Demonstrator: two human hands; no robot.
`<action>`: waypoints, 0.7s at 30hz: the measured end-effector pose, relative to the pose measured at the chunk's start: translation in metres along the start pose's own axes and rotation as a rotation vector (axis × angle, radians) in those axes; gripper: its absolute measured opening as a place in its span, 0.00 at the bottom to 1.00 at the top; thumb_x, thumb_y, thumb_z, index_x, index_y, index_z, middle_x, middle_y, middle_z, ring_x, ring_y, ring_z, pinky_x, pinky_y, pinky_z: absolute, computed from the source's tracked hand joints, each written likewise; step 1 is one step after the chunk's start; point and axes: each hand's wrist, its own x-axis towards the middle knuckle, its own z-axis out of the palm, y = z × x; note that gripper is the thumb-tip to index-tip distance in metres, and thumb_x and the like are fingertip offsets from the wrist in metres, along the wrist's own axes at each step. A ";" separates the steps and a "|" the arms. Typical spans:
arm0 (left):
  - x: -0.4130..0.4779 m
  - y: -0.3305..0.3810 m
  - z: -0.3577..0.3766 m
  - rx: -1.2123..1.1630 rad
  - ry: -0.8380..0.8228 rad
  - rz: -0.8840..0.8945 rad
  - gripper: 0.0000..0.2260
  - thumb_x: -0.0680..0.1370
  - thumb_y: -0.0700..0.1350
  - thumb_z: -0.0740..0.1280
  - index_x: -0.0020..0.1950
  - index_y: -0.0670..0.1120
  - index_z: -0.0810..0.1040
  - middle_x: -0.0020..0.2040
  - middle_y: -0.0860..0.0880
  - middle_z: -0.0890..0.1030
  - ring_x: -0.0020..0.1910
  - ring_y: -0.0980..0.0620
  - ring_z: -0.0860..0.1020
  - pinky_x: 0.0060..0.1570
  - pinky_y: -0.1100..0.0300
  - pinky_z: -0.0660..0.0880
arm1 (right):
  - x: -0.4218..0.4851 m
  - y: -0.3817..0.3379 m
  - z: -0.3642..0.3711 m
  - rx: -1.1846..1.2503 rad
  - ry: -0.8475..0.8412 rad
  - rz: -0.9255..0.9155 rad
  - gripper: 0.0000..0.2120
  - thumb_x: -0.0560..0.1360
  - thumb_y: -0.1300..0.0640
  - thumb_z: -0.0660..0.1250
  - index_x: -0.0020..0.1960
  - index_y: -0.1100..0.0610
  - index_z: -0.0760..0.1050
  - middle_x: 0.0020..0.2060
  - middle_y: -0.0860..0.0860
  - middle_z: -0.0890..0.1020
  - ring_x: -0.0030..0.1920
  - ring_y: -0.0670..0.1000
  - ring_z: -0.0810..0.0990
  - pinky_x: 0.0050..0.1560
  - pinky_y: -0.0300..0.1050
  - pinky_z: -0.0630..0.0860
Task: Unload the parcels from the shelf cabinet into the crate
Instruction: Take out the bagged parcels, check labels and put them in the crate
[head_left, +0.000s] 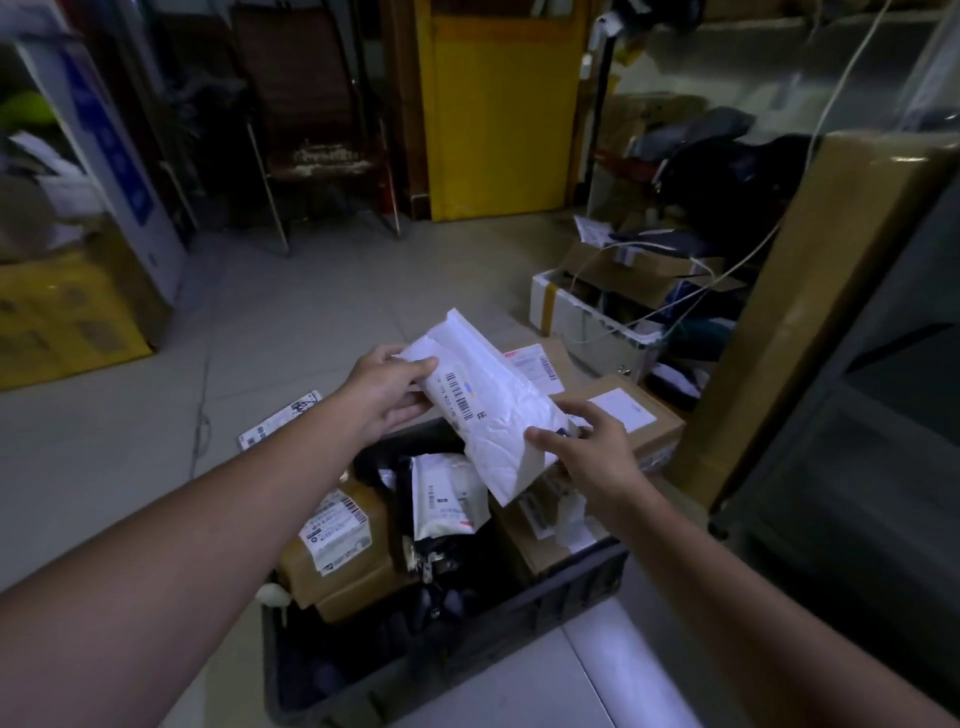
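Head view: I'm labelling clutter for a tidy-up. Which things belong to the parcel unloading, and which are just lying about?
Job: white mailer, gripped by the left hand and touched by the right hand; black crate; brown parcel and white bag parcel in it.
Lying about: yellow door; chair; yellow carton; foam box.
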 end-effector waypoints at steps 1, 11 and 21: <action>0.008 -0.003 -0.001 0.019 0.019 -0.006 0.15 0.78 0.38 0.70 0.62 0.47 0.70 0.52 0.45 0.81 0.44 0.48 0.82 0.37 0.57 0.78 | 0.005 0.006 0.008 -0.001 0.002 0.005 0.20 0.72 0.62 0.76 0.62 0.56 0.76 0.49 0.56 0.83 0.39 0.51 0.83 0.30 0.41 0.77; 0.101 -0.051 -0.012 0.305 0.024 -0.031 0.18 0.80 0.41 0.68 0.68 0.50 0.71 0.57 0.46 0.79 0.39 0.54 0.79 0.38 0.57 0.79 | 0.057 0.080 0.055 -0.146 -0.082 -0.007 0.17 0.75 0.59 0.73 0.60 0.52 0.71 0.50 0.46 0.78 0.47 0.42 0.78 0.46 0.43 0.79; 0.171 -0.104 -0.019 0.616 -0.028 -0.177 0.16 0.81 0.42 0.66 0.69 0.52 0.72 0.41 0.49 0.76 0.35 0.53 0.73 0.39 0.57 0.79 | 0.103 0.135 0.071 -0.277 -0.218 0.156 0.21 0.77 0.56 0.72 0.67 0.56 0.69 0.59 0.54 0.79 0.53 0.53 0.80 0.40 0.41 0.79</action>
